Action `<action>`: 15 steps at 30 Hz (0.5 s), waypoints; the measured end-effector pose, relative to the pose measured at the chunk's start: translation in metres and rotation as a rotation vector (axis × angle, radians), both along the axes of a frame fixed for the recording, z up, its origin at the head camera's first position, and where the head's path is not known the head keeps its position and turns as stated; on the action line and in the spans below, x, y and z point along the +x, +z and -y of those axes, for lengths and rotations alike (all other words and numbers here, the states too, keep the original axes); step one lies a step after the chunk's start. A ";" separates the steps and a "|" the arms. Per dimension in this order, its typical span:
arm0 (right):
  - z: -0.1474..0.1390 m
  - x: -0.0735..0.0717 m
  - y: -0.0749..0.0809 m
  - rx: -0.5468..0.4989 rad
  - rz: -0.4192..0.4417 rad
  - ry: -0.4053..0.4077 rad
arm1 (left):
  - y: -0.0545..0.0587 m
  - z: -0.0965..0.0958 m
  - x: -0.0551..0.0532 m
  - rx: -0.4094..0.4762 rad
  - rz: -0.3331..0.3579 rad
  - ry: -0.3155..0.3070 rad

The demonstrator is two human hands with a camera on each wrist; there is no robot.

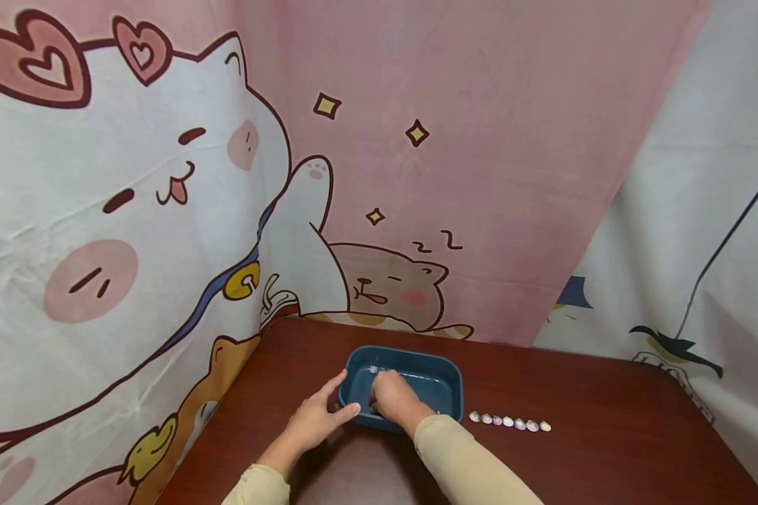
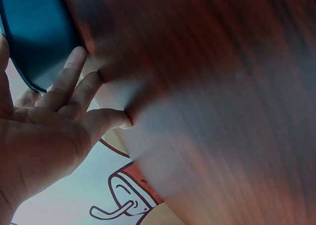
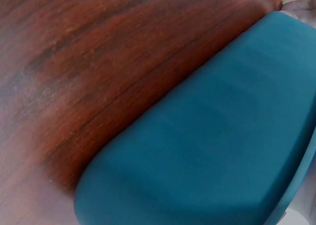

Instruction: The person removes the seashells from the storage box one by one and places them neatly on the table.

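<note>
A dark teal rectangular basin [image 1: 439, 361] stands on the table. My left hand [image 1: 316, 419] rests at its left end, thumb and fingers spread around the near left corner; the left wrist view shows the fingers extended beside the basin wall. My right hand [image 1: 396, 398] reaches over the near rim into the basin, fingers pointing down and bent. Its fingertips are mostly hidden, so I cannot tell whether they pinch anything. Just beyond that hand, a small pale shell [image 1: 373, 369] lies inside the basin. Only the basin's outer wall [image 3: 197, 136] and the table fill most of the right wrist view.
Right of the basin, several small whitish shells [image 1: 508, 421] lie in a row on the reddish-brown wooden table [image 1: 606, 400]. Behind and to the left, a printed cloth [image 1: 480, 175] with cartoon animals hangs down to the table's edges.
</note>
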State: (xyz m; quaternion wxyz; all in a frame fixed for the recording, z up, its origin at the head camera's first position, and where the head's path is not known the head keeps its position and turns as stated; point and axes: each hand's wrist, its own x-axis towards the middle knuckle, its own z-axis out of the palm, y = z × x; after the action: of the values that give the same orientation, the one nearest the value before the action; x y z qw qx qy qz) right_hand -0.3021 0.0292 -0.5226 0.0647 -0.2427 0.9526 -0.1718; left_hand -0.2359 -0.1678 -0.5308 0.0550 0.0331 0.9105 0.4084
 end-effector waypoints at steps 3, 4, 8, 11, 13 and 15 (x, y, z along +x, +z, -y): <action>0.000 -0.001 0.000 0.011 0.009 0.003 | 0.000 0.000 0.000 0.003 0.004 -0.002; -0.001 0.000 0.001 0.006 0.020 -0.002 | 0.000 0.000 0.000 0.003 0.005 -0.002; -0.004 0.001 0.000 -0.031 0.032 -0.012 | 0.000 0.000 0.000 -0.003 0.004 0.001; -0.006 0.001 0.000 -0.065 0.041 -0.015 | 0.001 0.000 0.000 -0.010 0.001 0.004; -0.007 0.001 0.000 -0.070 0.035 -0.011 | 0.001 0.000 0.000 -0.011 0.001 0.005; -0.008 0.000 0.000 -0.056 0.016 -0.002 | 0.002 0.000 0.000 -0.008 0.003 0.006</action>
State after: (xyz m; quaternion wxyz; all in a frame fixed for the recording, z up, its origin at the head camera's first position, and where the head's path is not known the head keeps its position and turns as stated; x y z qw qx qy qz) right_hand -0.3022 0.0370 -0.5228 0.0651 -0.2423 0.9470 -0.2006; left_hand -0.2358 -0.1675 -0.5291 0.0554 0.0296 0.9122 0.4050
